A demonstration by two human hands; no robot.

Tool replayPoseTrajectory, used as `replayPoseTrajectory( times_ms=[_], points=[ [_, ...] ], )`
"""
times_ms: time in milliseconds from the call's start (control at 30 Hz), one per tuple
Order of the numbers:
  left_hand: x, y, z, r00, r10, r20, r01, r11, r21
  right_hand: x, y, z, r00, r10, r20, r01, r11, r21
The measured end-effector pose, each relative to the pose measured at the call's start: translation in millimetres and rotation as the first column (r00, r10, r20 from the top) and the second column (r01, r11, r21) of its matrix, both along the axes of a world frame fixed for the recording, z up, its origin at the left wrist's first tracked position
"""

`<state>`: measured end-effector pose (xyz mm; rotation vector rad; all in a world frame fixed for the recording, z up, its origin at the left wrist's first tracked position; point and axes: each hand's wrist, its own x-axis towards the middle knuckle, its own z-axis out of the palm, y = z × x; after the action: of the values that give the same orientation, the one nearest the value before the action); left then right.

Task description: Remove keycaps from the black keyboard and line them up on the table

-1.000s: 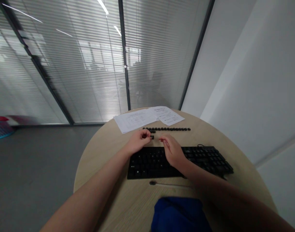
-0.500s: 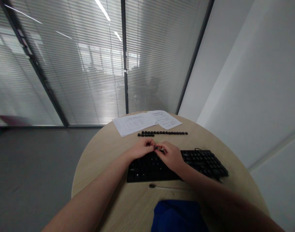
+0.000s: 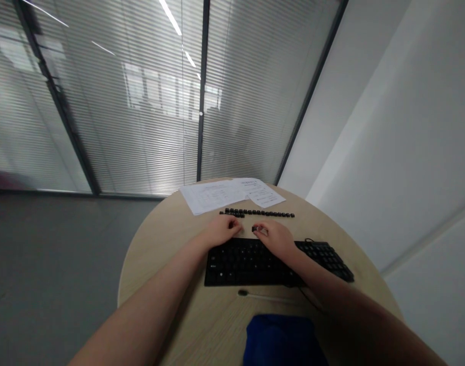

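A black keyboard (image 3: 240,262) lies across the table, under and in front of my hands. My right hand (image 3: 276,239) is closed over its back edge, with a small black keycap (image 3: 254,229) between the fingertips. Close to it on the left, my left hand (image 3: 222,231) is curled, thumb and forefinger together; whether anything is in that pinch cannot be made out. Just beyond the hands runs a row of loose black keycaps (image 3: 270,213), with a shorter second row partly behind my left hand.
Printed paper sheets (image 3: 213,195) lie at the far side of the round wooden table (image 3: 148,259). A thin brush-like stick (image 3: 243,293) with a dark head lies before the keyboard. Blue fabric (image 3: 280,340) shows at the bottom. Glass partitions and a white wall stand around.
My hands, which met over the keyboard's back edge, have drawn apart. My right hand has moved slightly right with the keycap in its fingertips. The head view has shifted a little.
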<state>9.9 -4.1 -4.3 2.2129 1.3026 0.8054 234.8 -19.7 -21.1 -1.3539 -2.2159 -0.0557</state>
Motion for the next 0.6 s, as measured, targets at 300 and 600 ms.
replayPoseTrajectory(
  times_ms=[300, 600],
  points=[
    [-13.2, 10.3, -13.7, 0.991, -0.108, -0.085, 0.103, 0.993, -0.066, -6.6, 80.8, 5.0, 0.981, -0.106, 0.164, 0.148, 0.952, -0.269],
    [-16.9, 11.1, -11.8, 0.992, -0.099, -0.073, 0.094, 0.994, -0.059, -14.3, 92.1, -6.4, 0.981, -0.09, 0.172, 0.126, 0.969, -0.211]
  ],
)
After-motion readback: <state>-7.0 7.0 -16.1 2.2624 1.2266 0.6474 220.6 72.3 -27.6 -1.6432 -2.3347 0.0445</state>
